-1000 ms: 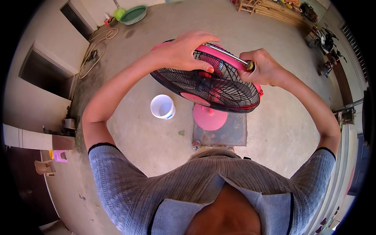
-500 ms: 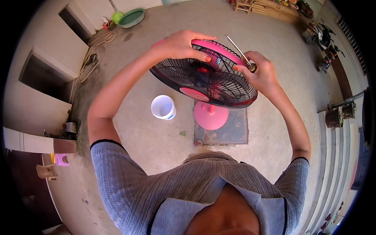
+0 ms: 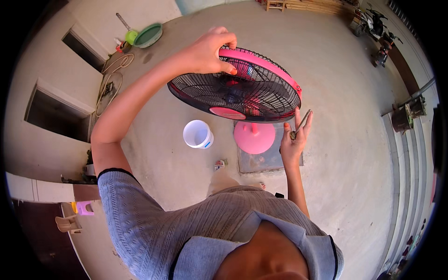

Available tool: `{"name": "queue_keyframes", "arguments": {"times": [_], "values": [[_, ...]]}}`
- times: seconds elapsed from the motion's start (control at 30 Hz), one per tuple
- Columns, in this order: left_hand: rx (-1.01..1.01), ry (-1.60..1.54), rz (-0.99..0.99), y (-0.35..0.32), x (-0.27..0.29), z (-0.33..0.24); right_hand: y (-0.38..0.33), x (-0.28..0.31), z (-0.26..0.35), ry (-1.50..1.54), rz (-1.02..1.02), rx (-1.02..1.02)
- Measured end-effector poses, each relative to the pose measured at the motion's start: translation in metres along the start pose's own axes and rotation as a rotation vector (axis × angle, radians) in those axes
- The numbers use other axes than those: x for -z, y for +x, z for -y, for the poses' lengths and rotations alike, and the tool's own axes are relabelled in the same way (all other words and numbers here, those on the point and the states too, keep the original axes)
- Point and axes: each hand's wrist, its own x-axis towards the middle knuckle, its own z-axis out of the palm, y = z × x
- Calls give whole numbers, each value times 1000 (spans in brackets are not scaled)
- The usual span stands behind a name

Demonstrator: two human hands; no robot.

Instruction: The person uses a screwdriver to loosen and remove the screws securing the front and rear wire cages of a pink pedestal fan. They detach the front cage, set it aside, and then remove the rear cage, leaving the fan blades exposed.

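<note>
A standing fan [image 3: 275, 91] with a black wire cage and a pink rim band is before me, its head tilted. Below it shows its round pink base [image 3: 261, 142]. My left hand [image 3: 205, 51] grips the top left of the rim, thumb on the front and fingers over the edge. Close under the cage's lower right edge is my right hand [image 3: 293, 147]. A screwdriver [image 3: 303, 121] is held between its fingers, the metal shaft pointing up and its handle partly hidden. Fingertips of this hand reach the cage edge; whether they touch it I cannot tell.
A white bucket [image 3: 206, 143] stands on the floor left of the base. The base rests on a dark square plate [image 3: 249, 164]. Further off are a green basin [image 3: 148, 35], a coiled hose [image 3: 122, 70], a motorbike [image 3: 373, 23] and steps [image 3: 406, 177] at the right.
My right hand has come down from the rim's upper right to below the cage's lower right edge, keeping the screwdriver. My left hand still holds the rim. One foot shows further left.
</note>
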Motion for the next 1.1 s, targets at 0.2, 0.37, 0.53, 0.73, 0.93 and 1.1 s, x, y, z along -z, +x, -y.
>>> {"name": "queue_keyframes", "arguments": {"times": [0.2,0.37,0.53,0.73,0.93,1.1], "values": [[-83,-13,193,20,10,3,21,-53,70,-226,-93,249],[-255,-183,389,34,13,23,32,-101,114,-439,-105,235],[-353,-761,661,67,-4,71,31,-121,123,-523,-171,172],[-255,-699,685,72,-15,95,28,-129,127,-512,-221,141],[-280,-724,720,64,-23,82,29,-134,120,-454,-261,164],[-299,-706,735,67,-21,76,29,-136,127,-432,-295,133]]}}
